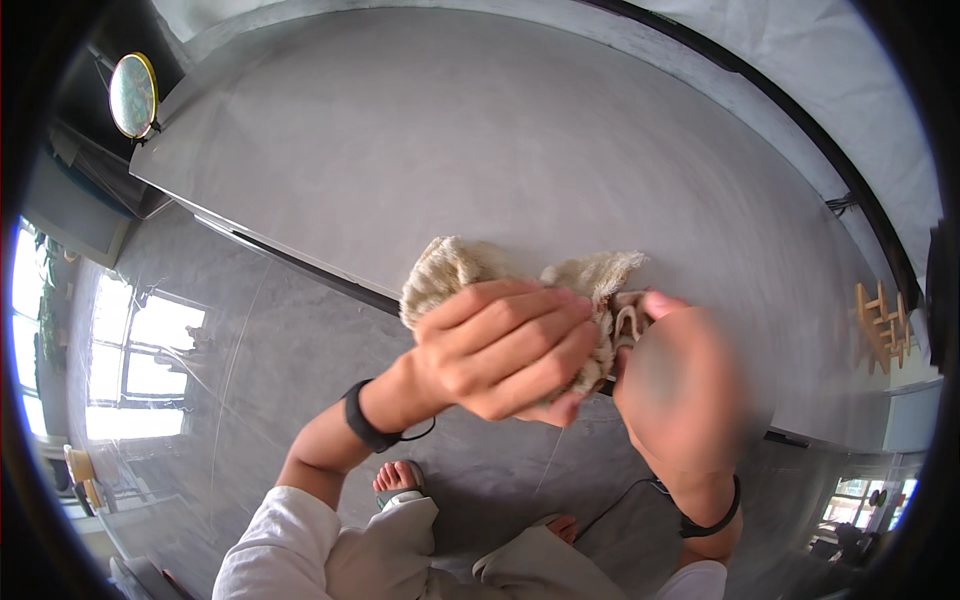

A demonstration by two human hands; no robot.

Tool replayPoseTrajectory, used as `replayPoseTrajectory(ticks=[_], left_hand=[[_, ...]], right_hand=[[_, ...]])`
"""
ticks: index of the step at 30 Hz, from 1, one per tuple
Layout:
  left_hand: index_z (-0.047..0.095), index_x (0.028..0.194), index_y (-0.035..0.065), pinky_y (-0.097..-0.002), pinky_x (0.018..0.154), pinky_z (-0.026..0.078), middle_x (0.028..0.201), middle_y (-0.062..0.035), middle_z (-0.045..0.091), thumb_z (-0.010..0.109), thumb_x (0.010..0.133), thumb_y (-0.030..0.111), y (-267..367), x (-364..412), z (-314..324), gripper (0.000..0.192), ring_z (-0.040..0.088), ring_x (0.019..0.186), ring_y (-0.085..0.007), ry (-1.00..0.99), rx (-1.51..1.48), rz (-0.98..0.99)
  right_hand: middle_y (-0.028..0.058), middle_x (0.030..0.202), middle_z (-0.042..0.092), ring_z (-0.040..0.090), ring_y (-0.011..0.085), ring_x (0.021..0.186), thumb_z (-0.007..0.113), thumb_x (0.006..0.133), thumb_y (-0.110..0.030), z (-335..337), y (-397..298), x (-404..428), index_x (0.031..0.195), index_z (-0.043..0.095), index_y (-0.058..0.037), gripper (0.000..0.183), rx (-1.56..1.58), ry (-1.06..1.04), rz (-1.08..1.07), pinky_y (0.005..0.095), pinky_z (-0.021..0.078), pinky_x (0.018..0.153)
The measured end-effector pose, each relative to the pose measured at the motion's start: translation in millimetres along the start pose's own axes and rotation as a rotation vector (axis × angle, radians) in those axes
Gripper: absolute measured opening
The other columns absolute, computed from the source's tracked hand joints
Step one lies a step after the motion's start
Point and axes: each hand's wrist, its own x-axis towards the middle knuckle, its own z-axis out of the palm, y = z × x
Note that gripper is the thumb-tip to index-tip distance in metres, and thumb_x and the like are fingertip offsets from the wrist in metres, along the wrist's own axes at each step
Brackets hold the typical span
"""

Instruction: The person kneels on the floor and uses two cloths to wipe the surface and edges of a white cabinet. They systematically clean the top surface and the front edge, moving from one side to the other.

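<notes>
Both hands are at a fluffy cream-and-brown plush fabric piece [442,270], held over the near edge of a grey tabletop [487,135]. My left hand [502,352] wraps around its middle with the fingers bent, covering much of it. One shaggy corner sticks out beyond the fingertips. At the piece's right end, my right hand [682,382] pinches a folded strip of smoother brownish fabric [628,319] between thumb and fingers. Part of this hand is blurred. The piece's full shape is hidden by the hands. Each wrist wears a dark band.
A round yellow-rimmed mirror [133,96] stands at the table's far left corner. To the right is a wooden peg rack [885,330]. A black rail [810,135] runs behind the table. On the floor [247,360], a thin dark cable [611,510] trails near my feet.
</notes>
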Motion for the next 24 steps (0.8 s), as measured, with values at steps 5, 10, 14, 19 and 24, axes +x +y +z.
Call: replayPoseTrajectory(ticks=[5,10,14,19,24], left_hand=[[0.074,0.099,0.0001,-0.0406,0.082,0.063,0.093,-0.0132,0.08,0.058,0.103,0.037,-80,-39,-58,0.04,0.079,0.089,-0.0304,-0.087,0.189,-0.093],[0.068,0.106,-0.0064,-0.0532,0.098,0.057,0.1,-0.0213,0.079,0.045,0.113,0.045,-172,-104,-112,0.057,0.077,0.097,-0.0365,0.169,0.338,-0.187],[0.069,0.099,-0.0079,-0.0489,0.091,0.059,0.099,-0.0212,0.079,0.045,0.112,0.041,-184,-100,-105,0.056,0.076,0.093,-0.0345,0.239,0.275,-0.199],[0.072,0.098,-0.0071,-0.0437,0.088,0.057,0.093,-0.0185,0.079,0.05,0.107,0.03,-167,-92,-98,0.044,0.076,0.09,-0.0329,0.334,0.312,-0.3],[0.072,0.099,-0.0064,-0.0436,0.092,0.056,0.095,-0.018,0.079,0.051,0.107,0.027,-163,-90,-95,0.04,0.075,0.092,-0.0324,0.345,0.313,-0.331]], right_hand=[[0.0199,0.127,0.076,0.071,0.0351,0.125,0.064,0.098,0.001,-63,43,-4,0.128,0.073,0.0008,0.031,-0.183,-0.119,0.243,0.0467,0.0522,0.112],[0.0133,0.137,0.073,0.069,0.0247,0.124,0.057,0.114,-0.036,-215,195,-86,0.144,0.069,-0.0065,0.043,-0.372,0.116,0.725,0.0388,0.0505,0.111],[0.0129,0.137,0.073,0.07,0.0262,0.121,0.056,0.113,-0.044,-361,292,-189,0.147,0.067,-0.0099,0.049,-0.664,0.241,0.878,0.0378,0.0535,0.104],[0.0139,0.136,0.074,0.07,0.026,0.121,0.057,0.113,-0.041,-331,287,-178,0.146,0.067,-0.0087,0.047,-0.761,0.244,0.822,0.0362,0.053,0.105],[0.0142,0.137,0.074,0.069,0.025,0.124,0.059,0.113,-0.034,-331,284,-178,0.144,0.069,-0.0081,0.041,-0.747,0.249,0.751,0.0367,0.0527,0.106]])
